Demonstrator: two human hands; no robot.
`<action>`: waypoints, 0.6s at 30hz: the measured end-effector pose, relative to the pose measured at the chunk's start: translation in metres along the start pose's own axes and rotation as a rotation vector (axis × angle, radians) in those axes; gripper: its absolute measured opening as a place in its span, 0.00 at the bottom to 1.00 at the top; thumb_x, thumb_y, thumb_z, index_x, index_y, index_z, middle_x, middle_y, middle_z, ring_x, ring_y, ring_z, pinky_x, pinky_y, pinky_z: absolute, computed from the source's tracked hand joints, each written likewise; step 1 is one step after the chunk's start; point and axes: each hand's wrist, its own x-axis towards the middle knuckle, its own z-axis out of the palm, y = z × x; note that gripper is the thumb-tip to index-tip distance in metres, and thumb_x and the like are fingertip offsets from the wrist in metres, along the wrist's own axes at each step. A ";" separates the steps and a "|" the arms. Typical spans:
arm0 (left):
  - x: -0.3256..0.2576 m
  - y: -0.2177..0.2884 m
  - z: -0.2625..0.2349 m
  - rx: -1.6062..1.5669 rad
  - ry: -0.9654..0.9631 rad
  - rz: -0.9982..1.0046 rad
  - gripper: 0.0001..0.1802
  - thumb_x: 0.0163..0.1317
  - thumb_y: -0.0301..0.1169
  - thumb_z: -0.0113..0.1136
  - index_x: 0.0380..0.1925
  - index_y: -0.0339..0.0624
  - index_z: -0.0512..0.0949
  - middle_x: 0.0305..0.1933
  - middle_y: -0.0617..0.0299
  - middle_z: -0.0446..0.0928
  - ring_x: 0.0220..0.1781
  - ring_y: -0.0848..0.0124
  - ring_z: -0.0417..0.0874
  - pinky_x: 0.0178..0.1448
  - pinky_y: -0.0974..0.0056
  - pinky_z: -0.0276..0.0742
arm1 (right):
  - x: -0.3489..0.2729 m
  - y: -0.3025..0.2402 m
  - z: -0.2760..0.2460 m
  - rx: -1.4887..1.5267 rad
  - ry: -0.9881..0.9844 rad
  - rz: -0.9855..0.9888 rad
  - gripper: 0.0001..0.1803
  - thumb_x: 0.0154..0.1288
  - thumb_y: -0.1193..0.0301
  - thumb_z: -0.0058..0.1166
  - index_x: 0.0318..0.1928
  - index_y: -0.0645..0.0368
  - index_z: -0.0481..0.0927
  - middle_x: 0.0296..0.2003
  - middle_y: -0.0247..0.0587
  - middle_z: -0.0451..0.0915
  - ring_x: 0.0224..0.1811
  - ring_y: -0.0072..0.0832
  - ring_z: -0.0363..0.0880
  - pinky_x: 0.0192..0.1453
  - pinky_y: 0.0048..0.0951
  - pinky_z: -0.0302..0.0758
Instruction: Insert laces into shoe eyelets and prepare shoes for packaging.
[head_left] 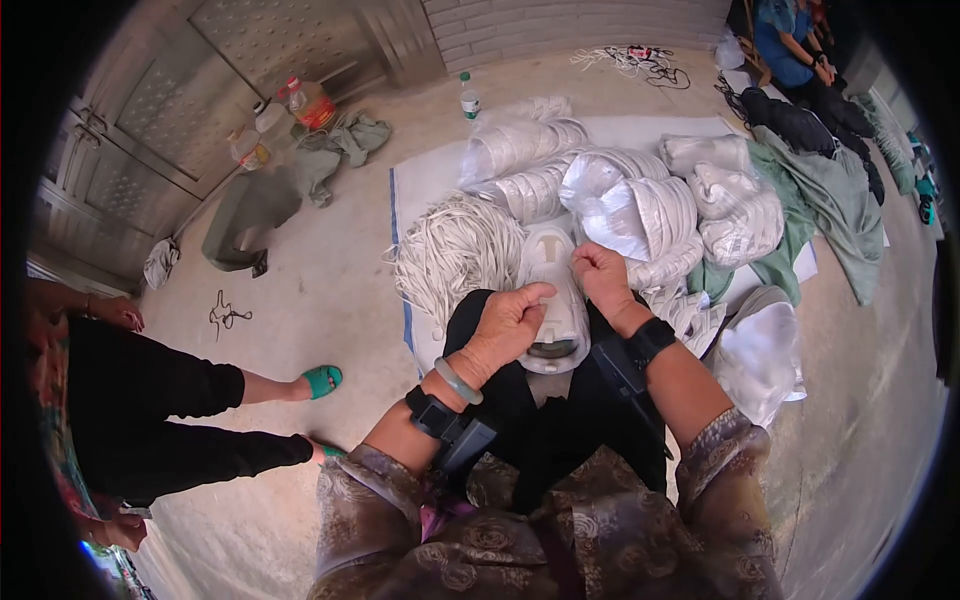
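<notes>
A white shoe upper (pixel 548 285) lies across my lap, its dark opening toward me. My left hand (pixel 510 325) is closed in a pinch at the upper's left edge, thumb pointing toward it. On the other side, my right hand (pixel 603 276) is curled closed beside the upper's right edge. Whatever is between the fingers of either hand is too small or hidden to make out. A large heap of white shoelaces (pixel 460 250) lies just beyond my left hand. Beyond my right hand are nested stacks of white shoe uppers (pixel 660 215), partly wrapped in clear plastic.
White sheeting (pixel 403 180) lies under the stacks, with green cloth (pixel 840 235) to the right. A plastic-wrapped bundle (pixel 760 350) sits near my right elbow. A person in green slippers (pixel 322 381) stands at left. Bottles (pixel 310 103) and grey cloth (pixel 250 215) lie farther back.
</notes>
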 end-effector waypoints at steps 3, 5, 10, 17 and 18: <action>0.006 -0.017 -0.001 0.262 0.115 0.032 0.13 0.53 0.22 0.51 0.39 0.42 0.78 0.23 0.59 0.73 0.26 0.72 0.74 0.36 0.69 0.71 | -0.011 -0.004 -0.007 -0.349 -0.200 -0.230 0.07 0.49 0.75 0.52 0.32 0.56 0.77 0.22 0.41 0.74 0.25 0.35 0.75 0.32 0.32 0.72; 0.007 -0.024 -0.001 0.339 0.161 0.101 0.11 0.52 0.24 0.53 0.37 0.42 0.78 0.23 0.57 0.73 0.26 0.68 0.75 0.36 0.66 0.72 | -0.015 -0.010 -0.009 -0.295 -0.171 -0.212 0.08 0.48 0.74 0.54 0.33 0.56 0.77 0.24 0.40 0.73 0.28 0.37 0.75 0.34 0.33 0.72; 0.018 -0.035 -0.001 0.284 0.125 0.068 0.13 0.49 0.25 0.56 0.37 0.43 0.78 0.26 0.58 0.72 0.26 0.63 0.74 0.35 0.63 0.71 | -0.022 -0.024 -0.013 -0.374 -0.193 -0.477 0.10 0.47 0.73 0.55 0.34 0.56 0.78 0.28 0.40 0.73 0.31 0.37 0.75 0.35 0.34 0.72; 0.033 -0.038 0.002 0.412 0.123 0.191 0.14 0.50 0.27 0.56 0.40 0.44 0.76 0.31 0.54 0.72 0.34 0.58 0.75 0.40 0.60 0.71 | -0.037 -0.030 -0.015 -0.353 -0.243 -0.436 0.12 0.48 0.71 0.55 0.36 0.56 0.79 0.30 0.39 0.72 0.36 0.37 0.73 0.39 0.35 0.70; 0.033 -0.035 0.003 0.435 0.032 0.054 0.15 0.51 0.30 0.55 0.41 0.44 0.75 0.41 0.50 0.73 0.45 0.52 0.75 0.49 0.56 0.71 | -0.039 -0.031 -0.015 -0.433 -0.260 -0.541 0.12 0.48 0.71 0.55 0.37 0.56 0.78 0.31 0.39 0.72 0.36 0.37 0.72 0.40 0.35 0.70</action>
